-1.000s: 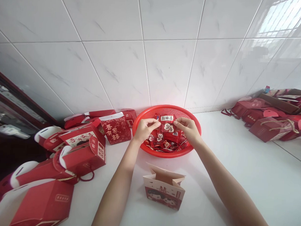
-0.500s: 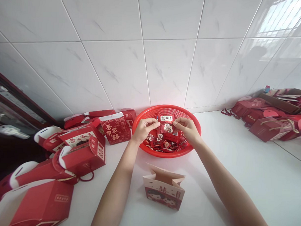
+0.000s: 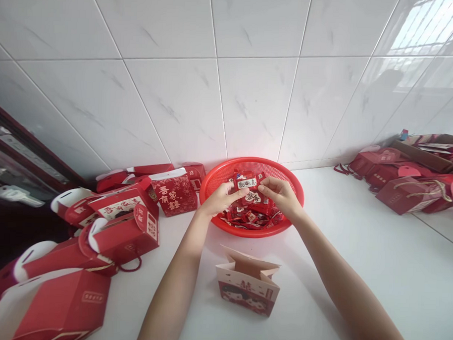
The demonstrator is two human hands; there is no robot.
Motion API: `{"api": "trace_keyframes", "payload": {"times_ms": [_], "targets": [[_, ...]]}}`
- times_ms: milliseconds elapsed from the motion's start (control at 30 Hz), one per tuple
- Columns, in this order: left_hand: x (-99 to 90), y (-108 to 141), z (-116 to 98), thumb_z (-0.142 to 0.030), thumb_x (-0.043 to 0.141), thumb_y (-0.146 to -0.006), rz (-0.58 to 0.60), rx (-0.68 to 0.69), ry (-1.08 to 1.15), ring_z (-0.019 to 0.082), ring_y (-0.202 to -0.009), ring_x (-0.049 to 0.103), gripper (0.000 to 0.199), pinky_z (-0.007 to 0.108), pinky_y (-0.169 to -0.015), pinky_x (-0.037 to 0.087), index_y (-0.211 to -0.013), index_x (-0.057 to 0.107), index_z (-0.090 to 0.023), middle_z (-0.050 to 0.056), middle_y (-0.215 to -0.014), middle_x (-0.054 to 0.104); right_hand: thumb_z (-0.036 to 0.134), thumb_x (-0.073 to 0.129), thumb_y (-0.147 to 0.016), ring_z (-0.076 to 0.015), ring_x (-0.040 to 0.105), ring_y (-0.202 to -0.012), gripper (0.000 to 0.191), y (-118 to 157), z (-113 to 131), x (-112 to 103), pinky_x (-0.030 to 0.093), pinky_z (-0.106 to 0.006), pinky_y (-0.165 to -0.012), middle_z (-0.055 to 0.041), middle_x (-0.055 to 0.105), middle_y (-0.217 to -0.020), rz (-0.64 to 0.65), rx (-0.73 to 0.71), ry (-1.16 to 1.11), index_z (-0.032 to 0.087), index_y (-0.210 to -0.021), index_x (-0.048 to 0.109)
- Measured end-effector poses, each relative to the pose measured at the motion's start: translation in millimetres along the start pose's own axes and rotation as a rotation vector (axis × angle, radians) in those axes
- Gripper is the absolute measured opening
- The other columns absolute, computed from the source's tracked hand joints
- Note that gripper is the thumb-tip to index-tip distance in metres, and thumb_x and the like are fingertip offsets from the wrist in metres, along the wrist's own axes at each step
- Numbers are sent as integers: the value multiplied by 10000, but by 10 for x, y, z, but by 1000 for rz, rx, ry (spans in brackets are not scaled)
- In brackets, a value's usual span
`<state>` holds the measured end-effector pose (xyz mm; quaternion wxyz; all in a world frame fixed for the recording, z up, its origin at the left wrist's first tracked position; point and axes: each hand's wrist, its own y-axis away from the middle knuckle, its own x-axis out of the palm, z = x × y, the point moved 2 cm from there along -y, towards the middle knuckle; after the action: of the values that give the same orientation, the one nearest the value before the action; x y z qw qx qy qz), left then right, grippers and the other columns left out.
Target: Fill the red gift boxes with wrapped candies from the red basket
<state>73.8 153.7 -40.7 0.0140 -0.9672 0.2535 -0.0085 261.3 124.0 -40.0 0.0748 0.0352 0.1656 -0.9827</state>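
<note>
A small red wrapped packet [image 3: 246,183] with a white label and dark lettering is held up over the basket. My left hand [image 3: 221,198] pinches its left and lower side between thumb and fingers. At the packet's right edge, my right hand [image 3: 282,193] has its thumb and fingertips closed on the wrapper. Many similar red wrapped packets [image 3: 251,216] lie beneath in the red plastic basket [image 3: 230,230], partly hidden by my hands. An open paper gift box [image 3: 246,289], printed with cartoon figures, stands upright between my forearms.
Red gift boxes [image 3: 125,236] crowd the left side of the white table [image 3: 343,233]. More red boxes [image 3: 407,193] and an open brown carton [image 3: 423,153] sit at the right. A tiled wall [image 3: 254,106] rises behind the basket. Keys [image 3: 19,196] hang at far left.
My hands have come slightly closer together. The held packet has tipped, its label now showing lower, with my left thumb across its lower edge. The gift box has stayed put.
</note>
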Motion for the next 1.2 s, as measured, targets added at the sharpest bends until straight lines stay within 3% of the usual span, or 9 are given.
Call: {"api": "trace_keyframes", "payload": {"times_ms": [100,233,400,500,600,700,800,1033,1200], "targets": [[5,7,10,-547,895,-607,11,-35,-5,170,-608,662,504,274,-574,555,-834,724,-130,51,-731,736,606,729,-770,-136,567,-583,430,-5,-14,7,503,-300,-609,9,616,-653,3,2,5,198,-714,605],[10,11,-7,-555,882,-624,9,20,-26,179,-615,661,497,302,-626,570,-836,735,-131,52,-719,737,602,696,-803,-144,584,-589,417,-4,-16,13,514,-302,-616,4,626,-651,13,23,35,196,-742,622],[-47,-23,26,-542,839,-684,-91,94,-50,213,-711,675,428,324,-692,559,-750,712,-139,50,-702,714,442,520,-935,-166,637,-660,298,-17,-80,-10,538,-325,-675,-20,689,-736,13,64,206,201,-817,647],[-112,-56,52,-535,805,-717,-211,167,-46,214,-781,667,396,320,-748,540,-734,703,-152,37,-712,702,241,523,-873,-206,691,-791,184,-31,-163,8,549,-348,-742,-48,750,-862,136,101,365,204,-845,701],[-143,-75,69,-520,817,-691,-264,161,4,211,-780,658,392,320,-744,534,-810,725,-158,32,-757,715,107,585,-752,-243,705,-882,232,-17,-228,75,532,-354,-788,-37,779,-913,335,143,474,234,-812,770],[-141,-76,72,-511,826,-675,-274,133,12,217,-794,662,403,322,-741,533,-856,740,-162,36,-791,730,76,613,-706,-260,699,-871,305,23,-267,151,505,-339,-731,-28,787,-914,509,197,599,280,-814,812],[-135,-69,69,-506,826,-676,-282,127,5,226,-815,670,390,326,-762,532,-846,748,-163,40,-801,740,104,630,-723,-271,685,-875,301,53,-284,190,468,-322,-675,-45,780,-934,589,237,708,298,-847,824],[-122,-62,71,-495,843,-676,-279,126,46,226,-832,680,366,337,-831,529,-782,752,-157,38,-782,745,134,628,-769,-196,602,-635,183,45,-217,202,367,-276,-546,-49,691,-683,667,288,824,215,-656,746],[-128,-72,83,-498,850,-673,-286,133,57,205,-771,671,379,307,-754,524,-810,766,-155,39,-797,753,94,606,-792,-172,601,-635,254,24,-139,218,390,-271,-585,-32,675,-632,591,230,762,178,-562,671]]}}
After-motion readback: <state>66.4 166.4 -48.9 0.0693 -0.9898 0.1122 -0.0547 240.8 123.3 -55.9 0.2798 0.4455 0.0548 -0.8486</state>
